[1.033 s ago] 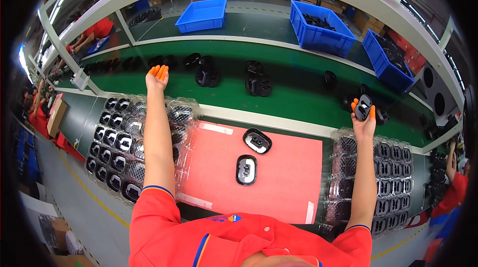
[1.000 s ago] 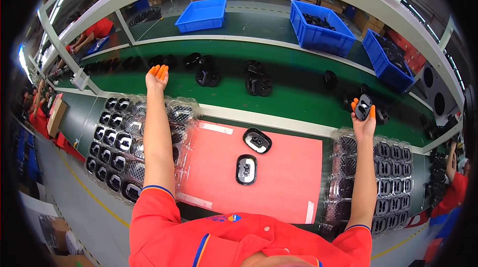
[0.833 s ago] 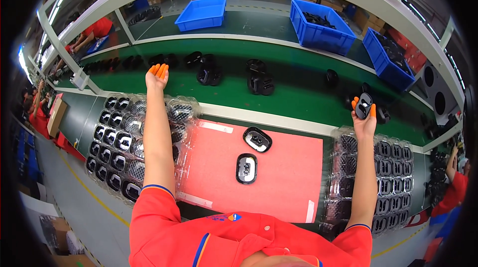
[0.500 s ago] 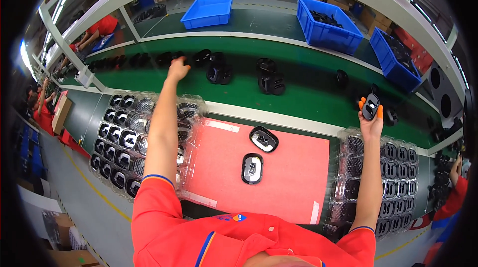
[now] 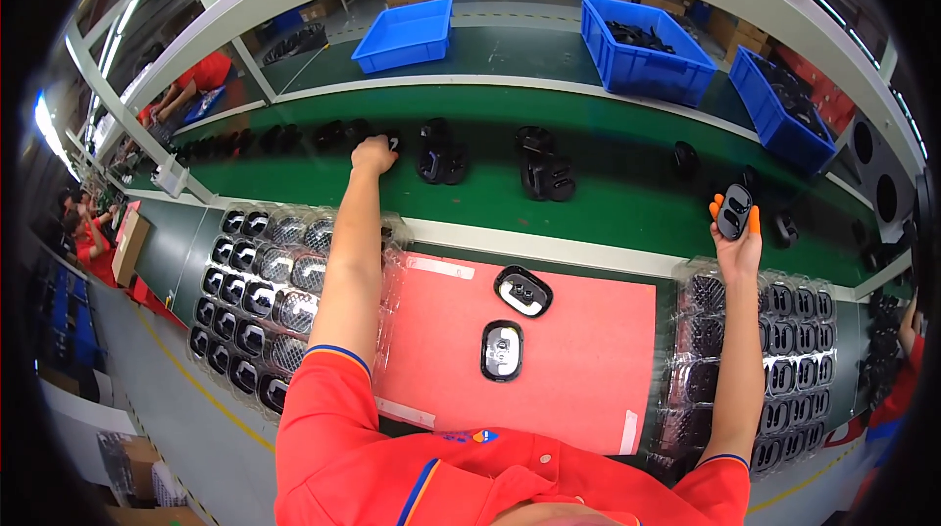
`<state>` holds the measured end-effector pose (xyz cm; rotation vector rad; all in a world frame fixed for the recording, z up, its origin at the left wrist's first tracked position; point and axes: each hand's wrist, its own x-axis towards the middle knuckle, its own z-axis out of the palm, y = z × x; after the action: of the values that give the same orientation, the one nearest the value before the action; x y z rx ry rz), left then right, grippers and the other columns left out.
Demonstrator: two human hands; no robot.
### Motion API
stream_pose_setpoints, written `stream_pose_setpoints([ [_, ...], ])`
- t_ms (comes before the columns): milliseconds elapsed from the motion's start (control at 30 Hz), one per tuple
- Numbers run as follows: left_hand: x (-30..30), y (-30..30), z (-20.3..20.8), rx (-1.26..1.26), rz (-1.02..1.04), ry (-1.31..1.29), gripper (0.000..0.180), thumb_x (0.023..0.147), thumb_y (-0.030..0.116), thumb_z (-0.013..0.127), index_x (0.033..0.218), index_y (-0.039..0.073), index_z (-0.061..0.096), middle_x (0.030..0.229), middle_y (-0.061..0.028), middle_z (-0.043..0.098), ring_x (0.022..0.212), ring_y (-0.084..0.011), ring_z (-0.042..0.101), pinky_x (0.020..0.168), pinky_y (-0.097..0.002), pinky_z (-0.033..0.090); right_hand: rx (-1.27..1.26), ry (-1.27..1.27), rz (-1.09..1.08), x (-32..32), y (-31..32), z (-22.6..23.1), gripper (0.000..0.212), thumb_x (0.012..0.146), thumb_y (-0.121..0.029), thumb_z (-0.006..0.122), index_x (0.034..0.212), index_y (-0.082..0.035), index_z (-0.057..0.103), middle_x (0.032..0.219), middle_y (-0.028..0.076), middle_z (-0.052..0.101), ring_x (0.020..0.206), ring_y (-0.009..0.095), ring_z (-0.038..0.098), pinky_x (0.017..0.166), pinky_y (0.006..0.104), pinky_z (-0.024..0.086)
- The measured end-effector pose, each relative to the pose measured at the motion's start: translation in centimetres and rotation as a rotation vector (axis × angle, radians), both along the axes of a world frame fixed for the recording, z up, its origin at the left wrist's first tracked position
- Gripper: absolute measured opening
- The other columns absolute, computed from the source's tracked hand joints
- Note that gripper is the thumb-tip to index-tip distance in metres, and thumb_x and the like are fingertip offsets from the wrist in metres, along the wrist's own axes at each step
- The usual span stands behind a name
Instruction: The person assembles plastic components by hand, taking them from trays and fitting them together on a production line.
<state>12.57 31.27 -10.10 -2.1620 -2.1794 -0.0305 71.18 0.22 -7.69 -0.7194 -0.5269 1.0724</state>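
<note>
My left hand (image 5: 372, 155) reaches over the green conveyor belt (image 5: 470, 139), its fingers closed on a dark plastic part (image 5: 394, 144) whose edge shows beside the fingertips. My right hand (image 5: 741, 253), with orange finger cots, holds up a black oval plastic cover (image 5: 733, 212) at the belt's near side. On the pink mat (image 5: 578, 350) between my arms lie two black rounded shells with shiny insides: a tilted shell (image 5: 522, 292) and, nearer me, an upright-lying shell (image 5: 502, 350).
Clear plastic trays of black shells flank the mat: a left tray (image 5: 263, 266) and a right tray (image 5: 779, 359). Dark part clusters (image 5: 544, 173) sit on the belt. Blue bins (image 5: 642, 60) stand behind it, under a pale frame beam. Co-workers in red are at both sides.
My left hand has moved right along the belt and closed on a dark part. The right hand still holds the oval cover. The view has shifted slightly.
</note>
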Motion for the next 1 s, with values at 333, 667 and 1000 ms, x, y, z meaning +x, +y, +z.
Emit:
stream_pose_setpoints([
  [333,7.0,-4.6,5.6,-0.089,0.014,-1.925,0.048,0.072,0.004,0.070,0.113,0.004,0.044,0.098,-0.0151,0.056,0.092,-0.0266,0.058,0.079,-0.0468,0.054,-0.109,-0.065,0.036,-0.8,0.7,0.3,0.048,0.097,-0.042,0.032,0.125,-0.006,0.048,0.113,0.013,0.061,0.092,0.024,0.063,0.054,0.0257,0.040],
  [667,20.0,-17.2,5.2,-0.682,-0.184,-2.211,0.020,0.084,0.012,0.064,0.099,0.010,0.051,0.076,-0.0062,0.058,0.074,-0.0213,0.064,0.046,-0.0259,0.050,0.025,0.097,0.392,-14.8,1.4,2.7,0.050,0.097,-0.041,0.033,0.130,-0.005,0.041,0.125,0.017,0.050,0.109,0.030,0.054,0.079,0.0394,0.051],
  [1000,21.3,-21.0,3.7,-1.044,-0.194,-2.276,0.041,0.095,0.038,0.039,0.116,0.004,0.049,0.109,-0.0195,0.057,0.101,-0.0358,0.057,0.081,-0.0463,0.051,0.009,0.064,0.410,-16.6,0.5,2.0,0.043,0.099,-0.032,0.028,0.138,-0.014,0.032,0.129,0.016,0.045,0.113,0.031,0.051,0.090,0.0455,0.049],
])
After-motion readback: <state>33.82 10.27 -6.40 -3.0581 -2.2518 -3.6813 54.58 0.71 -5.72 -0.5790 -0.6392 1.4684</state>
